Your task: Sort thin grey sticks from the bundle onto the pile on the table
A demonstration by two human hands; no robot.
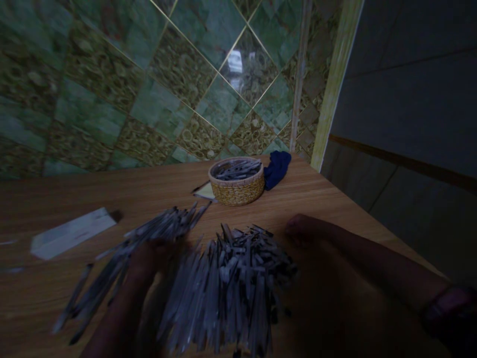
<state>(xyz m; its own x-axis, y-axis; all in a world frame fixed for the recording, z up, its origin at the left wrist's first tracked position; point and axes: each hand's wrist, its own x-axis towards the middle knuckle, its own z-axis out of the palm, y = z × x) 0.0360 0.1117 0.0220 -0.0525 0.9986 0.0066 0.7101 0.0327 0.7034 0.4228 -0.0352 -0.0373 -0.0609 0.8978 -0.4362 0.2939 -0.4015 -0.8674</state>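
A big heap of thin grey strips (pixel 231 283) lies on the wooden table (pixel 74 199) right in front of me. My left hand (pixel 149 258) is closed around a bundle of grey strips (pixel 149 236) that fans out up-right and down-left, blurred by motion. My right hand (pixel 305 226) rests on the table just right of the heap, fingers curled, with nothing seen in it. A band (pixel 443 308) circles my right wrist. The picture is dark.
A woven basket (pixel 237 189) holding more grey strips stands at the back of the table, a dark blue cloth (pixel 278 168) beside it on the right. A flat white packet (pixel 70 232) lies at the left. The table's right edge drops to a grey floor (pixel 410 124).
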